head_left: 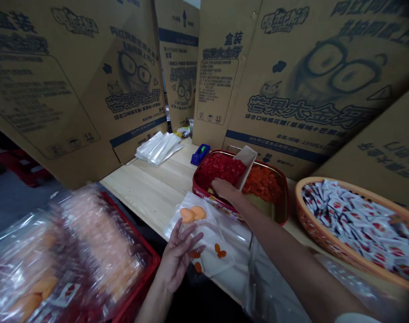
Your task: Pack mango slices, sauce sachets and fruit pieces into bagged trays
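Hovering nearer than the divided red tin (pixel 200 190) and to its left, the left hand (pixel 178 251) is held with fingers spread beside pale orange ovals (pixel 199 212) on or in a clear bag (pixel 209 231). Farther left of the tin, filled bags (pixel 99 242) are stacked in a red crate (pixel 152 256). Right of it, packets (pixel 352 215) are heaped in an orange basket (pixel 307 217). Into the tin's red pieces (pixel 221 167) the right hand (pixel 226 189) is dipped; whether anything is pinched cannot be told. Beyond it, cartons (pixel 214 101) are stood.
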